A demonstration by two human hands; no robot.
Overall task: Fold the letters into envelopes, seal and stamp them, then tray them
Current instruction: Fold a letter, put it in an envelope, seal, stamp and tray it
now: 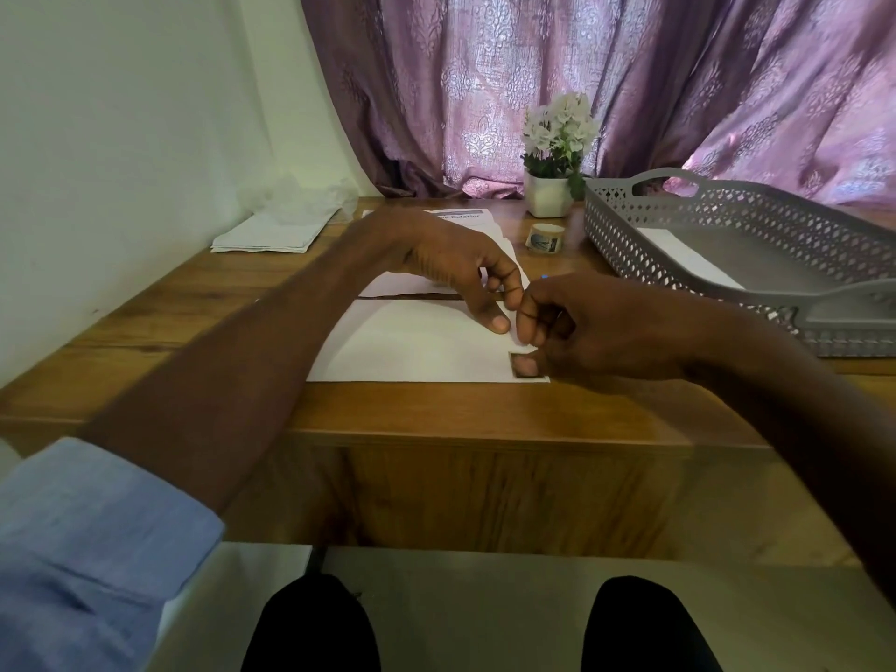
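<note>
Two hands on envelope | left hand fingertip pinning it flat | right hand thumb pressing stamp into near corner | tray waiting beyond right hand

Home room used as small desk workspace. Wooden desk pushed against plain white wall. Mauve patterned curtain hangs behind. White potted flowers stand at back edge. Grey perforated plastic tray, stack of white envelopes, printed sheet suggest household paperwork.
</note>
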